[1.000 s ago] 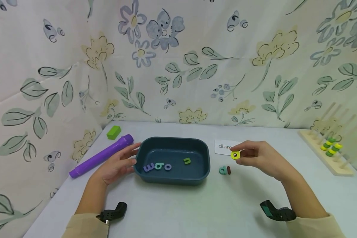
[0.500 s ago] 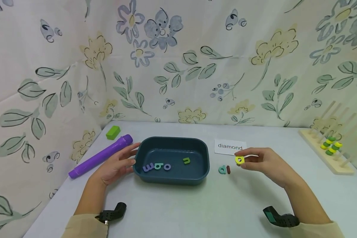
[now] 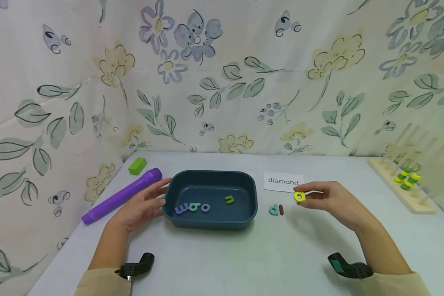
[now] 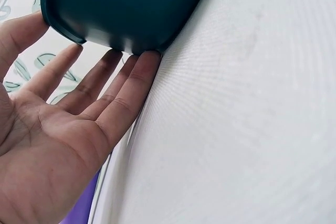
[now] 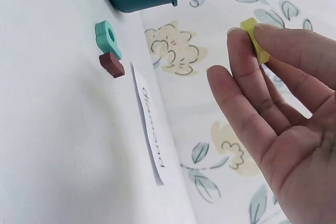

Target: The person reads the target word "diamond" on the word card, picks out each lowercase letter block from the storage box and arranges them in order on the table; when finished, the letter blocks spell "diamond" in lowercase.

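Head view: Left hand is placed at the left end of the tray, fingers and thumb touching it without gripping. Right hand pinches the yellow letter and holds it over the table, in front of the right part of the card, which reads "diamond". A teal letter and a red letter lie side by side between tray and card, toward the near edge. Tray contents, left to right: purple "m", second teal letter, purple "o", and, set apart, green letter. Left of the tray: purple tube and green block. Far right: peg rack with green and yellow rings.

Left wrist view: Fingers are extended, tips against the tray's outer wall; thumb meets the rim. Part of the tube shows below.

Right wrist view: Yellow letter is seen edge-on, clamped between thumb and fingertip, above the table. Red letter sits just beside the teal one.
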A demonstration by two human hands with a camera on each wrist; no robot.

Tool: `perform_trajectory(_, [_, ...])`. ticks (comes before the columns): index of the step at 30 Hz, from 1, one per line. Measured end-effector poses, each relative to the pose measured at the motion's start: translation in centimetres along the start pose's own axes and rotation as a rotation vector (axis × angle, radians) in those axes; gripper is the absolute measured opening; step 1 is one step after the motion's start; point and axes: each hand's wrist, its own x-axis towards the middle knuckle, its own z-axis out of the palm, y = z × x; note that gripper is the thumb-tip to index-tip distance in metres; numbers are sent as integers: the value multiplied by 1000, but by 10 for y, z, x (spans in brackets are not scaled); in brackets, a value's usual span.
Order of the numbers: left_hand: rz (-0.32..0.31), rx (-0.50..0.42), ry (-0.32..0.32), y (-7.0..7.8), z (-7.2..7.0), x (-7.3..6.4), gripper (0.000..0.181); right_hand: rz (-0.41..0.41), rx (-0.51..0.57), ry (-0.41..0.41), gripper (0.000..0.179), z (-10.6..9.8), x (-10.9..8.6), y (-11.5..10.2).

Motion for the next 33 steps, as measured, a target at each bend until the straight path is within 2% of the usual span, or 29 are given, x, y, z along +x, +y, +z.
perform_trajectory(10, [5,-15,8,-1,-1,-4,67,8,30,-22,49,5,6,8])
perform_trajectory(15, [10,-13,2,-1,0,-2,67,44,-15,-16,49,8,10,18])
perform_trajectory(22, [14,-11,-1,-2,1,0,67,77,-51,-50,44,13,15,34])
perform_trajectory(28, [10,-17,-5,-2,1,1,67,133,-106,-21,36,19,18,42])
perform_trajectory(33, [8,-13,2,-2,-1,1,67,145,-168,-8,31,24,23,44])
